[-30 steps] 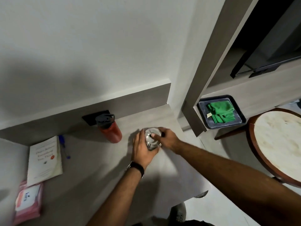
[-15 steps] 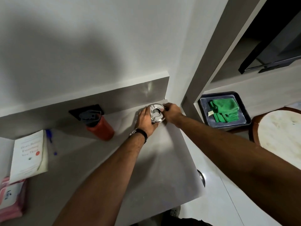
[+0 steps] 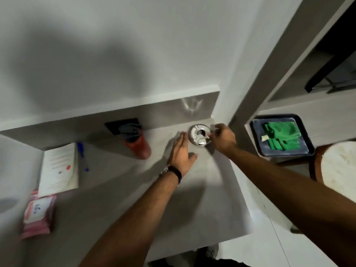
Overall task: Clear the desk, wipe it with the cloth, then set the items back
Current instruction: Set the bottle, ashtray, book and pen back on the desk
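A shiny round metal ashtray (image 3: 198, 136) sits on the grey desk (image 3: 192, 205) in its far right corner. My right hand (image 3: 223, 138) still has its fingertips on the ashtray's right rim. My left hand (image 3: 182, 155) lies flat and open on the desk just left of the ashtray, apart from it. A red bottle (image 3: 137, 145) with a dark lid stands left of my left hand. Further left lie a blue pen (image 3: 82, 157), a white book (image 3: 58, 169) and a pink pack of wipes (image 3: 37, 213). The green cloth (image 3: 281, 136) lies folded in a dark tray (image 3: 256, 143) on the right.
A black wall socket (image 3: 115, 126) sits behind the bottle. A grey pillar (image 3: 260, 74) separates the desk from the shelf with the tray. A round table (image 3: 341, 166) with a wooden rim stands at the right. The desk's front edge drops to a white floor (image 3: 250, 253).
The ashtray went from mid-desk to the far right corner. My left hand has since let go of it and flattened on the desk; my right fingers remain at its rim.
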